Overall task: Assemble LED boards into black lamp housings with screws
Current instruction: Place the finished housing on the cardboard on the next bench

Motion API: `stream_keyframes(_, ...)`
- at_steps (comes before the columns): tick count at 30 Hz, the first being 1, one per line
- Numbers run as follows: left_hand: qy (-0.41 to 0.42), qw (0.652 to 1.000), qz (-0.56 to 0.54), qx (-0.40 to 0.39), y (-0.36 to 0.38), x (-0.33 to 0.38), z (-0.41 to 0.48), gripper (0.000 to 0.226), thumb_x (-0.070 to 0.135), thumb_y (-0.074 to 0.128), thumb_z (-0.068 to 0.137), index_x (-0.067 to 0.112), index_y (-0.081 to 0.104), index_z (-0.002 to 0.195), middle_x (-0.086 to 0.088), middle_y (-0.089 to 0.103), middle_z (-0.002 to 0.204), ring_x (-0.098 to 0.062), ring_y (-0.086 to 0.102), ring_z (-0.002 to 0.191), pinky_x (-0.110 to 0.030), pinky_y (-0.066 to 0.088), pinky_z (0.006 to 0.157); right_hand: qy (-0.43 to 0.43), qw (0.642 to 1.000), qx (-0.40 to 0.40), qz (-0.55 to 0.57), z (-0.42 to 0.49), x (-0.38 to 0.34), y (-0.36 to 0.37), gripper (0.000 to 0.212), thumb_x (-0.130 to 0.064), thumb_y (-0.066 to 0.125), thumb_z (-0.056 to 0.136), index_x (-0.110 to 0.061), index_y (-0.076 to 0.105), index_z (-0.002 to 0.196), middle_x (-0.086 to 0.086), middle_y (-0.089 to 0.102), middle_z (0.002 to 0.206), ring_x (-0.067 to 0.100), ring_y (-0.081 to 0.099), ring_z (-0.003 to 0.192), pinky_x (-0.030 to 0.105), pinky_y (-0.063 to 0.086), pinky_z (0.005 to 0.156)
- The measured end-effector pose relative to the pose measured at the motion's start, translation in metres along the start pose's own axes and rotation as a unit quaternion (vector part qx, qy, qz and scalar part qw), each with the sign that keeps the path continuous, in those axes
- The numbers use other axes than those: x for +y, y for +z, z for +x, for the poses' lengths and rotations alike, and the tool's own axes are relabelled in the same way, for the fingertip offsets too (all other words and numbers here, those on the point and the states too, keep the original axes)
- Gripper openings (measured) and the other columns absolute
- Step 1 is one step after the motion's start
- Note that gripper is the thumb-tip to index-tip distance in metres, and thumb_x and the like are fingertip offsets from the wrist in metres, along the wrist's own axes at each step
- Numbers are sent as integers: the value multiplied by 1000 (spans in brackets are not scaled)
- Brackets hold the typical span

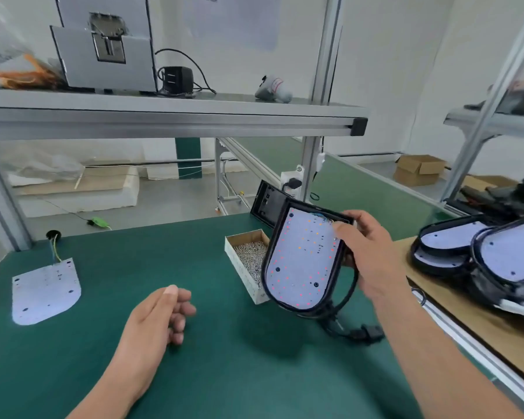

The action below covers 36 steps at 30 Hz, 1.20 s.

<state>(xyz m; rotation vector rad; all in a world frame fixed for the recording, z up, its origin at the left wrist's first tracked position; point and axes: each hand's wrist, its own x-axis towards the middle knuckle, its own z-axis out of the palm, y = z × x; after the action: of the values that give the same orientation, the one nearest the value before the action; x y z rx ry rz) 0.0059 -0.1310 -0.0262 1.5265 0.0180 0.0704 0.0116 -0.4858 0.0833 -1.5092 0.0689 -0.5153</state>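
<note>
Green bench (224,358) below: the lamp housing (300,309), LED board (300,258) seated, is gripped tilted by the right hand (372,255); the left hand (161,313) is loosely curled, empty. Laying it flat before screwing is advised.

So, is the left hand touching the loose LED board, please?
Apart: the head view shows green mat between the left hand and the loose LED board.

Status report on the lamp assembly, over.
Right hand grips lamp housing, LED board seated, held tilted. Left hand free, loosely curled. Screw box beside housing. Nothing blocking.
</note>
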Motion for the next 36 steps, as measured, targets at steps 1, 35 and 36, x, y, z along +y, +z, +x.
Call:
stream_keyframes(1,2,1000,2,-2,0,-1,1,37,35,47,113,31,78,94,-11,77,90,-15,57,64,-35,52,55,-7,1000,23,-11,5,-5,-19,15,-13,73,95,-28,72,95,2,56,79,14,52,60,24,46,48)
stream_keyframes(35,-5,1000,-14,10,-10,-30,33,32,33,55,110,21,81,96,-18,77,84,-13,58,48,-28,51,44,21,792,583,-179,58,9,-401,44,-57,58,74,-30,64,108,8,66,121,29,61,105,47,54,92)
stream_keyframes(36,-4,1000,-15,12,-9,-29,32,32,33,55,110,20,81,96,-18,77,83,-13,58,48,-28,51,44,32,792,576,-201,63,10,-409,39,-59,58,73,-36,62,104,7,64,114,30,57,102,46,51,86)
